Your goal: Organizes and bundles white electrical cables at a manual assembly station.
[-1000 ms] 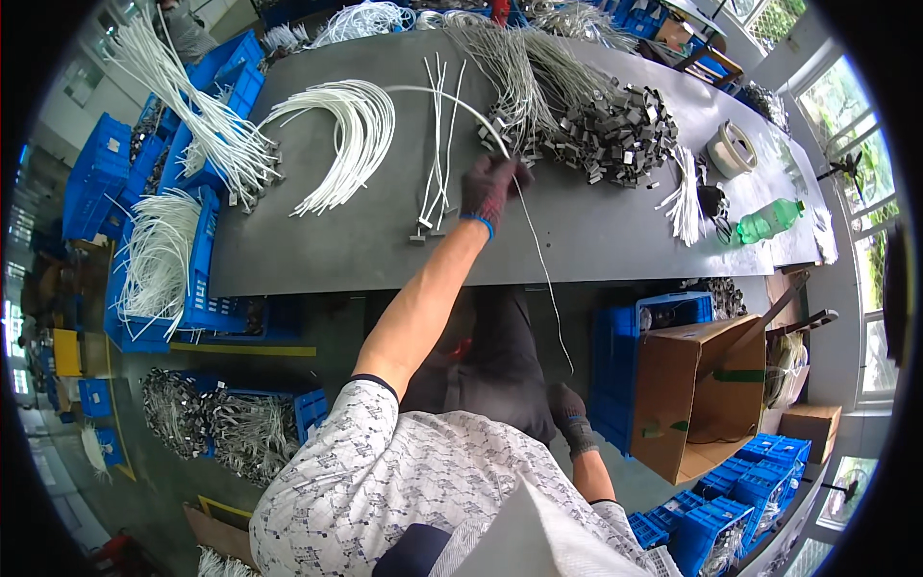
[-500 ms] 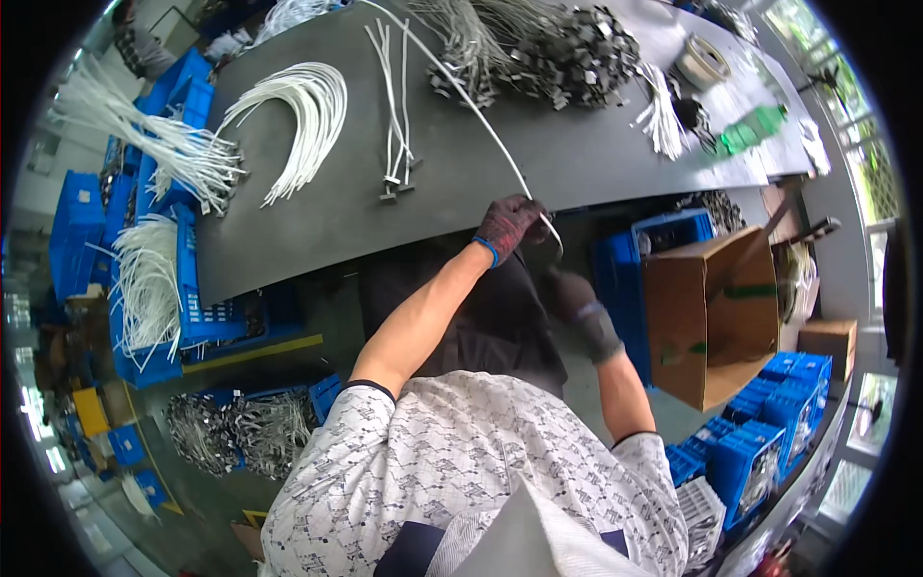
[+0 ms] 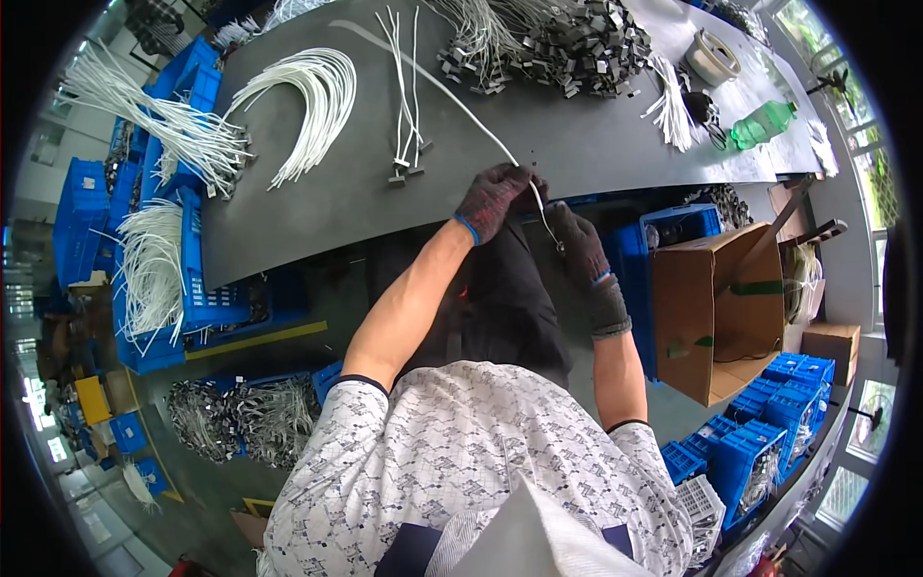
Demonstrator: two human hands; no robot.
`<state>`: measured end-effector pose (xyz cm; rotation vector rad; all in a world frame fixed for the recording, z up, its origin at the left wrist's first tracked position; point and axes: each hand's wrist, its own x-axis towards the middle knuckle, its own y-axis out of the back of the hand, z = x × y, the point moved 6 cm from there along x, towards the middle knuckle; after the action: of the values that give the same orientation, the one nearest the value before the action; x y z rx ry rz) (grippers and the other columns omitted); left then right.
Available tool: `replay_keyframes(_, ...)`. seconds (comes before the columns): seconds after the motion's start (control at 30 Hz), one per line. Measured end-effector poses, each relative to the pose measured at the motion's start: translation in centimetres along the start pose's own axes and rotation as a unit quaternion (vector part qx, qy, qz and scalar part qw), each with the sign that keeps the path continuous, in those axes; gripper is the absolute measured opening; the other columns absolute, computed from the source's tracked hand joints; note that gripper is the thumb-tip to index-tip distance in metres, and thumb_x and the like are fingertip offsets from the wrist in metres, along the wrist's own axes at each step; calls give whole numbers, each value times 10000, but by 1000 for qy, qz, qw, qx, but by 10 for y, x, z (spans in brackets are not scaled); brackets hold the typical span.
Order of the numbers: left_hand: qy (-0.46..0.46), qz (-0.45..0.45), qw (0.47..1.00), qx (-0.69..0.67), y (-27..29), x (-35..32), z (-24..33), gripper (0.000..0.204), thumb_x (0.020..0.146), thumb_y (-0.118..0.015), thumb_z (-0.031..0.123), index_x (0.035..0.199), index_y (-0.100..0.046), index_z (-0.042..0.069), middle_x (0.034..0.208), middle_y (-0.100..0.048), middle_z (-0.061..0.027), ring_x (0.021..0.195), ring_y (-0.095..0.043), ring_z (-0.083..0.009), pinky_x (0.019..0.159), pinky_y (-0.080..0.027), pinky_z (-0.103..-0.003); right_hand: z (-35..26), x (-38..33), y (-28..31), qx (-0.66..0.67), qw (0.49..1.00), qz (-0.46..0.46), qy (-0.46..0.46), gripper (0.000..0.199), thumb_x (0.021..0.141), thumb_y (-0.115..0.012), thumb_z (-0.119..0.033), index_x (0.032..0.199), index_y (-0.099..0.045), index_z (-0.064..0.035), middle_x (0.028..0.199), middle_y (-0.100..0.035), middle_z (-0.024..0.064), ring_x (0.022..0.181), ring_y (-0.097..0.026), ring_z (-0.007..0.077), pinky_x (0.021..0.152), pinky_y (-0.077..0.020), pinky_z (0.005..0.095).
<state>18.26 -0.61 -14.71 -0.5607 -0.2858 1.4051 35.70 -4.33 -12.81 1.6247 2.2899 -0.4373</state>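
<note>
A long white cable runs from the far side of the dark table down over its near edge. My left hand, in a dark red-and-black knit glove, is closed round it near its lower end. My right hand, gloved in dark grey, has curled fingers right beside that end; what they grip, if anything, is hidden. A tiny shiny piece shows at the cable's tip, by the right palm. To the left on the table lie a few white cables with dark connectors and a curved bundle of white cables.
A heap of dark connectors, a tape roll and a green bottle occupy the far right of the table. An open cardboard box stands at my right. Blue crates of cables line the left.
My right hand has come up and inward to the cable's lower end beside my left hand. My left hand still holds the cable, which has swung slightly; the view has shifted a little.
</note>
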Motion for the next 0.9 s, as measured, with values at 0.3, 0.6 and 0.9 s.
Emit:
replay_keyframes(0.3, -74, -40, 970, 227, -34, -33, -5, 245, 998, -618, 220, 1028, -704, -8, 975, -714, -50, 920, -646, -154, 859, -510, -316, -40, -13, -28, -244, 860, 62, 443, 336, 1024, -482, -165, 1307, -517, 12, 986, -691, 196, 832, -675, 338, 730, -528, 416)
replay_keyframes(0.6, -41, 89, 972, 212, 2, -41, 26, 220, 987, -629, 218, 985, -709, 13, 861, -685, -26, 813, -601, -84, 735, -486, -274, -32, 34, -58, -322, 824, 62, 462, 504, 912, -627, -111, 1362, -431, 6, 1089, -681, 217, 990, -657, 430, 812, -529, 453)
replay_keyframes(0.9, -21, 93, 982, 161, 68, 6, 50, 251, 973, -649, 250, 1022, -718, 14, 869, -691, -14, 791, -596, -85, 753, -482, -255, -35, 104, -93, -347, 832, 29, 432, 481, 916, -642, -144, 1335, -487, 35, 919, -704, 163, 732, -672, 322, 684, -546, 391)
